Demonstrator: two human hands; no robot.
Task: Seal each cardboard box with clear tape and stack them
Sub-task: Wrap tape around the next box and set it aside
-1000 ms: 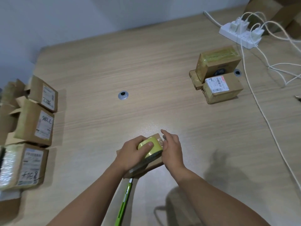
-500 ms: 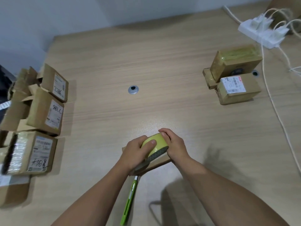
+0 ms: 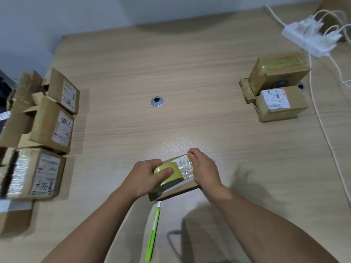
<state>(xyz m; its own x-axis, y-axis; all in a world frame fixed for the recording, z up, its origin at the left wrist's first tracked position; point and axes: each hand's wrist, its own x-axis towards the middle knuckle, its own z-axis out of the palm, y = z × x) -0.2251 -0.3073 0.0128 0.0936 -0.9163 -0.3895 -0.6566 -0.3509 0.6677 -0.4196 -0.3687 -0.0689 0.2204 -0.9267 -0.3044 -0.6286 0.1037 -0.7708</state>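
By the counter's (image 3: 190,73) near edge lies a green cutter (image 3: 153,232); just beyond, the left hand (image 3: 146,177) grips the tape (image 3: 169,171) atop the box (image 3: 176,190); the right hand (image 3: 205,169) clasps the box's end. Near the far-right corner sit stacked boxes (image 3: 279,73).

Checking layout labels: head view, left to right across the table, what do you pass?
Pile of boxes → left hand → tape roll → right hand → stack of taped boxes. Left out: pen, table grommet and the box being taped, which overlap the hands.
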